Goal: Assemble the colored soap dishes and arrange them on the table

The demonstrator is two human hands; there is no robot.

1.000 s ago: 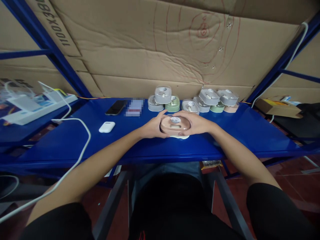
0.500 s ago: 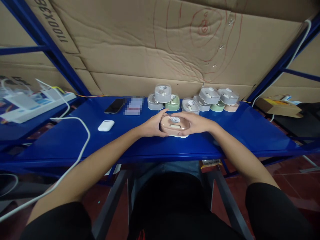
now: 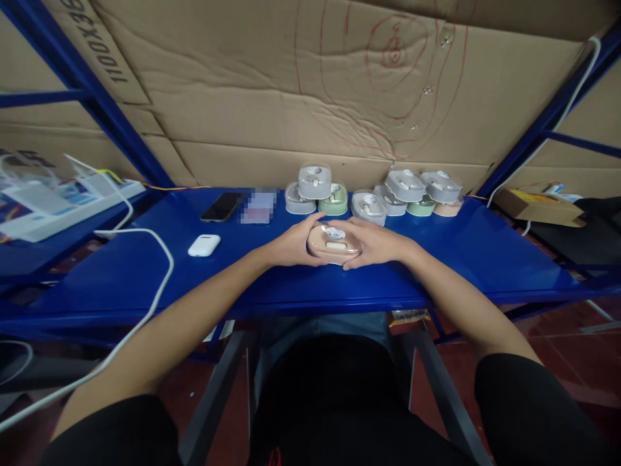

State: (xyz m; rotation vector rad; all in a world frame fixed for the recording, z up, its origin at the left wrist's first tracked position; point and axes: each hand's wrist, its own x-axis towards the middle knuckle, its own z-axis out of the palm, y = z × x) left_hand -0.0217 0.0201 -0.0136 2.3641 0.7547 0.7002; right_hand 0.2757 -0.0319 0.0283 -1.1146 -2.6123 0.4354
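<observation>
Between my two hands is a pinkish-tan plastic box (image 3: 334, 246) with a clear lid, a round sticker and a pale handle-like piece on top. My left hand (image 3: 295, 246) grips its left side, thumb and fingers curved round it. On the opposite side my right hand (image 3: 381, 243) holds it the same way. The box is near the front of the blue table (image 3: 272, 285); whether it touches the surface I cannot tell. Behind it stand similar lidded boxes in grey and green, among them a grey box (image 3: 369, 206) just beyond my right hand.
At the back left, one grey box (image 3: 314, 182) rests on others; more are stacked at the back right (image 3: 406, 186). A black phone (image 3: 220, 206) and a white earbud case (image 3: 204, 245) lie left. A white cable (image 3: 167, 275) crosses my left forearm. Cardboard (image 3: 242, 97) walls the back.
The pinkish box has turned slightly and its lid now looks more level, with the pale piece showing more clearly. Both hands stay on it.
</observation>
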